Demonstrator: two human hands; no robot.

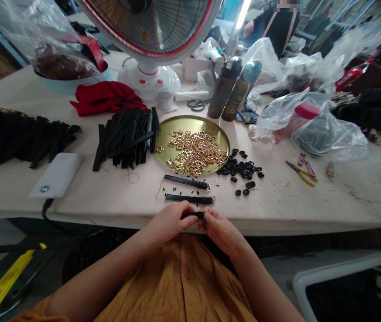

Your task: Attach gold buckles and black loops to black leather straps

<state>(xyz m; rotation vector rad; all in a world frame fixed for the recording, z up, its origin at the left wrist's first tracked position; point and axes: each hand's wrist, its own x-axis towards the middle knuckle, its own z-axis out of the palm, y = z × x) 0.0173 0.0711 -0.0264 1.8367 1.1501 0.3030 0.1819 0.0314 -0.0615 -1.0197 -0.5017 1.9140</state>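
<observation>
Both hands work at the table (311,201) edge, above the lap. Left hand (168,222) and right hand (222,230) pinch one black strap (195,215) between them, fingers of each clamped on it; whether it carries a buckle I cannot tell. Near buckled strap (190,199) and far buckled strap (186,182) lie flat just beyond, apparently finished. Gold tray (180,123) holds many loose buckles (195,154), black loops (242,170) beside it, stack of bare straps (128,136) to its left. Judged early: most pieces unassembled.
</observation>
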